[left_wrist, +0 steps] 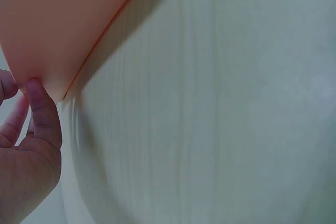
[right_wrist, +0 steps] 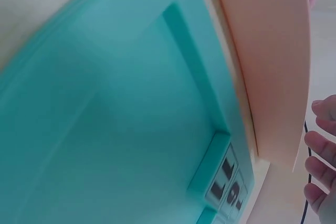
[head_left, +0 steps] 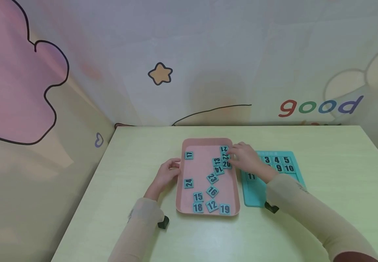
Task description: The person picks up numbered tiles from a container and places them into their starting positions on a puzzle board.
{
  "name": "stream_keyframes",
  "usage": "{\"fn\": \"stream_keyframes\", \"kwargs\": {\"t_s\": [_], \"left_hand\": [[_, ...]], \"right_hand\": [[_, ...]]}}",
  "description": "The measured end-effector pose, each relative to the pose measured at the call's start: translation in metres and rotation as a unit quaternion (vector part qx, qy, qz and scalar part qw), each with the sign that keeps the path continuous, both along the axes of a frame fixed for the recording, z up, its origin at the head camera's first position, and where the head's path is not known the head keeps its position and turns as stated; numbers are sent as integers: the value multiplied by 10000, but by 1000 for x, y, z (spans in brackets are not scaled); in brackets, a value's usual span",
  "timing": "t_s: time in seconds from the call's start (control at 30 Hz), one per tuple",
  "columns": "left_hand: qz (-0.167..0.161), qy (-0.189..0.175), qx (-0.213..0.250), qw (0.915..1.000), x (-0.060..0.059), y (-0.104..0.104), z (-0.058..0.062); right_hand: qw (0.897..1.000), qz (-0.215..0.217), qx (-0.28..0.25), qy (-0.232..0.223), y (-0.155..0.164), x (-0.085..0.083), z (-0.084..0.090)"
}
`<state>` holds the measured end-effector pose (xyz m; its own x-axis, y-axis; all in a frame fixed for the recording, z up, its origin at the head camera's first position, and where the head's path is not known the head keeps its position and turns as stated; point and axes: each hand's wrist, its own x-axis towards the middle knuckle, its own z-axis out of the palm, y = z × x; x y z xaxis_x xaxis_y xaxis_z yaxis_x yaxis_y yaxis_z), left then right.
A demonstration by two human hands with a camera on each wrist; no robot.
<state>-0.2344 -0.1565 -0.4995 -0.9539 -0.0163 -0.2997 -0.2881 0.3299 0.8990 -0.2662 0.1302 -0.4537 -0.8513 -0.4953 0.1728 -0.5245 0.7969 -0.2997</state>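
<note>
A pink tray (head_left: 205, 213) lies on the table, with several teal number tiles scattered inside, such as 17 (head_left: 189, 155), 16 (head_left: 212, 191) and 19 (head_left: 225, 209). My left hand (head_left: 167, 174) pinches the tray's left rim; in the left wrist view the thumb (left_wrist: 39, 95) lies against its outer wall. Reaching over the right rim, my right hand (head_left: 246, 158) has its fingertips at tiles 21 (head_left: 224, 149), 22 (head_left: 225, 156) and 20 (head_left: 226, 164). Its fingers are spread and slightly bent in the right wrist view, with no tile seen between them.
To the tray's right lies a teal number board (head_left: 254, 193), partly covered by the right forearm. Tiles such as 5 (head_left: 286, 160), 10 (head_left: 289, 168) and 11 (head_left: 251, 176) sit in it. A printed wall covering (head_left: 208, 72) stands behind the table (head_left: 116, 189).
</note>
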Motion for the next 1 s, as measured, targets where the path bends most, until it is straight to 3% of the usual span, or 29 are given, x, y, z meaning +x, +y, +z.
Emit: {"fn": "stream_keyframes", "kwargs": {"t_s": [0.23,0.6,0.83,1.0], "left_hand": [[6,-5,20,10000,0,1,1],[-12,-64,-22,10000,-1,1,1],[41,-138,37,9999,0,2,3],[76,-175,55,9998,1,2,3]], "right_hand": [[9994,220,226,104,-13,5,-2],[9910,1273,149,-385,-28,37,0],[9811,1385,52,-1346,-33,52,0],[9739,1518,213,-1674,-36,60,0]]}}
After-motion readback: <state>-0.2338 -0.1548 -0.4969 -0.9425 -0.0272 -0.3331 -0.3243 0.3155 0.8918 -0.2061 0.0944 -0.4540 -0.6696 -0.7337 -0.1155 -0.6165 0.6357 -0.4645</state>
